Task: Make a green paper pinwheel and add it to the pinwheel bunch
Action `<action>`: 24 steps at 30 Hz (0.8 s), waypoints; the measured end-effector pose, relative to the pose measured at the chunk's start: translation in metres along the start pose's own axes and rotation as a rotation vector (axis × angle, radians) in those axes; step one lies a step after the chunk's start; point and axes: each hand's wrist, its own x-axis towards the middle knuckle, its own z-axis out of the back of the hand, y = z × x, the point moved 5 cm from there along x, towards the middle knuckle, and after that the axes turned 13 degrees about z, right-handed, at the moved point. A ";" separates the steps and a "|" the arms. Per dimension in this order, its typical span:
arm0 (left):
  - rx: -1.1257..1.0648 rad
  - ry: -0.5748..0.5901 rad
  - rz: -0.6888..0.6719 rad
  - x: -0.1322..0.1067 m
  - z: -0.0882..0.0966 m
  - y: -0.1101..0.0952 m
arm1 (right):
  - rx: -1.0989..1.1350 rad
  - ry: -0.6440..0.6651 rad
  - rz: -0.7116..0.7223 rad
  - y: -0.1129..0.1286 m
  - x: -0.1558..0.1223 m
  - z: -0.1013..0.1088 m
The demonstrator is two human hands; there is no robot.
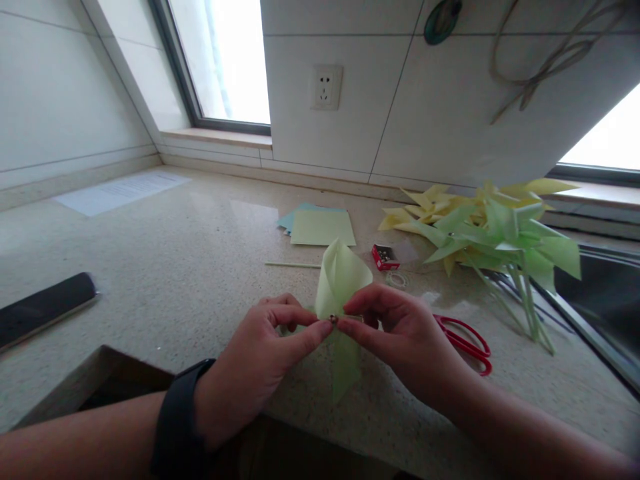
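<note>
Fingers point(305, 337) of left hand point(255, 363) and right hand point(407, 337) are pinching green paper point(343, 277) shut at its pin, above the worktop point(175, 267) | paper is looking light, bendy, easy to tear | best holding near the middle

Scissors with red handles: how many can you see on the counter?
1. The red-handled scissors lie on the speckled stone counter, just right of the right hand, which partly covers them. More could be hidden under the pile of green and yellow paper pinwheels.

Blown-out daylight from the window point(225, 60), soft dim countertop point(165, 267), wide-angle bending at edges, slight softness.
</note>
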 end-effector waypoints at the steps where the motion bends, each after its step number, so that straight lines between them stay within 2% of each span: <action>1: 0.025 -0.012 -0.015 0.000 0.001 0.000 | -0.032 0.001 0.011 0.001 0.000 0.000; 7: 0.159 -0.097 -0.070 0.005 0.007 0.000 | -0.180 0.004 0.146 0.012 0.000 0.002; 13: 0.198 -0.081 -0.080 0.005 0.007 0.004 | -0.352 0.026 0.308 0.023 -0.004 0.003; 17: 0.181 -0.095 -0.107 0.005 0.008 0.004 | -0.382 0.070 0.379 0.028 -0.005 0.002; 20: 0.172 -0.100 -0.130 0.005 0.007 0.005 | -0.407 0.069 0.379 0.028 -0.005 0.001; 24: 0.196 -0.101 -0.144 0.004 0.005 0.004 | -0.366 0.011 0.304 0.022 -0.005 0.001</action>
